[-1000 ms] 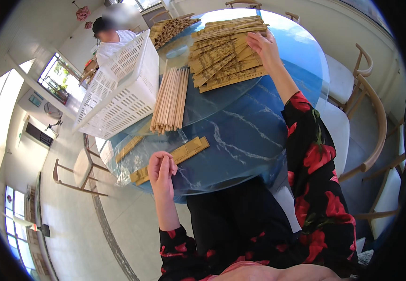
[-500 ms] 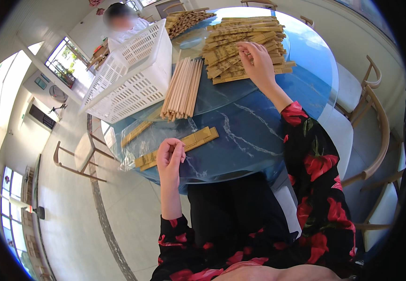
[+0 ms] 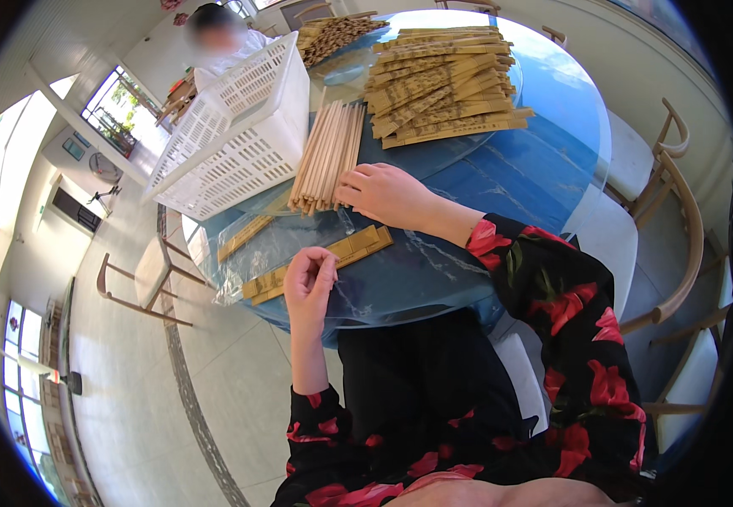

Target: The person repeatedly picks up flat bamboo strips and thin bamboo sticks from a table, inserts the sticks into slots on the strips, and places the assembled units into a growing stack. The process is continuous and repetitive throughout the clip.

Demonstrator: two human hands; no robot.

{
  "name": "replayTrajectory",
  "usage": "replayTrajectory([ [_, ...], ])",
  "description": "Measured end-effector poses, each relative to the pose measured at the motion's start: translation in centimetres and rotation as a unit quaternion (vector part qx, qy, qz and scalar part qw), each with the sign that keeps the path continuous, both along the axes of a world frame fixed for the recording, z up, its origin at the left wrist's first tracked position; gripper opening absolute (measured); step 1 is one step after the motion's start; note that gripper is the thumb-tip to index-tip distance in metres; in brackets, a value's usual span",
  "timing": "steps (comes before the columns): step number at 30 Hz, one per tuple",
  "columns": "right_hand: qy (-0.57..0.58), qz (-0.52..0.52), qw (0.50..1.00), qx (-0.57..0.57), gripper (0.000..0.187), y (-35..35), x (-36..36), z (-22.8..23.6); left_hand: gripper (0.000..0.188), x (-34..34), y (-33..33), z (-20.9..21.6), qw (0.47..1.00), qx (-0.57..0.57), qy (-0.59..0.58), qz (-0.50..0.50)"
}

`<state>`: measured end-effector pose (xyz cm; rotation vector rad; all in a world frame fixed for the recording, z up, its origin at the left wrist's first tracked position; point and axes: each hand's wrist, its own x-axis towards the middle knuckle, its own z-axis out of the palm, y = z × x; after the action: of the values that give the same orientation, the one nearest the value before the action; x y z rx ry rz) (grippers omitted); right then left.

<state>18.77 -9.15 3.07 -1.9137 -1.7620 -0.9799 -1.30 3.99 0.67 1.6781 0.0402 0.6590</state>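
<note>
My right hand (image 3: 386, 196) is at the near end of a bundle of plain wooden chopsticks (image 3: 329, 156). Its fingers are bent in and closed on the chopsticks' lower right ends; how many they grip is hidden. My left hand (image 3: 308, 283) is held over a few flat brown paper sleeves (image 3: 358, 246) near the table's front edge. Its fingers are curled and its thumb presses against them; anything inside that pinch is too small to make out. Beyond my right hand lies a large pile of filled brown paper sleeves (image 3: 442, 84).
A white perforated plastic basket (image 3: 252, 152) stands left of the chopsticks. Clear plastic wrap (image 3: 235, 253) with a brown strip lies at the left edge of the round blue table (image 3: 468, 262). Another heap of sticks (image 3: 332, 38) is farther back. A person (image 3: 223, 42) sits across; chairs (image 3: 670, 245) stand around.
My right hand has left the sleeve pile and come nearer and to the left, down to the chopstick ends. My left hand has hardly moved.
</note>
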Motion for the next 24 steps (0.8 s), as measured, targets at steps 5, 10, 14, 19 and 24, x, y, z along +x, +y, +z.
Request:
replayTrajectory([
  [5,-0.019,0.024,1.0,0.006,0.023,-0.1,0.1,0.0,0.017,0.3,-0.1,0.2,0.969,0.233,-0.008,0.085],
  [10,0.128,0.049,0.99,0.013,0.02,-1.8,-0.4,0.9,0.028,2.2,-1.2,1.6,0.868,0.466,0.0,0.173],
  [14,0.298,0.033,0.947,-0.112,0.018,-2.2,-0.7,1.9,0.028,1.8,-0.9,1.4,0.86,0.473,0.043,0.188],
  [19,0.381,0.053,0.904,-0.184,0.019,-3.8,-1.7,1.9,0.026,1.6,-1.4,1.4,0.875,0.448,0.052,0.176],
  [24,0.379,0.095,0.905,-0.166,0.019,-3.9,-1.9,1.3,0.025,1.5,-1.4,1.6,0.876,0.448,0.05,0.173],
])
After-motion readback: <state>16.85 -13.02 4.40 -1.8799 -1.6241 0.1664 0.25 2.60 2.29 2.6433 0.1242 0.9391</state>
